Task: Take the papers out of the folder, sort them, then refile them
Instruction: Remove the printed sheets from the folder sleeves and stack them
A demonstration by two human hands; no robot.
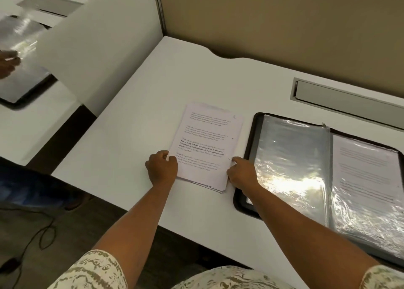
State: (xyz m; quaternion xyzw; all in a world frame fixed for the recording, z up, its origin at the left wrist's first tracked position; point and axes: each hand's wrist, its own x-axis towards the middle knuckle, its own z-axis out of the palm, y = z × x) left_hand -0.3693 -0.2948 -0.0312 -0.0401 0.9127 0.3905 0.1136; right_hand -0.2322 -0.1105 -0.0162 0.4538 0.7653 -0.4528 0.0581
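A stack of printed white papers (205,144) lies on the white desk (135,135), just left of an open black display folder (249,140) with shiny clear sleeves (290,164). One sleeve on the folder's right half holds a printed page (367,170). My left hand (161,168) pinches the stack's lower left edge, thumb on top. At the stack's lower right edge my right hand (241,173) touches the papers with curled fingers, its forearm lying over the folder's left corner.
A grey cable slot (349,100) is set into the desk behind the folder, below a tan partition wall (284,22). A white divider (98,48) separates a neighbouring desk, where another person's hand (7,63) holds a similar folder (19,54). A cable (37,234) lies on the floor.
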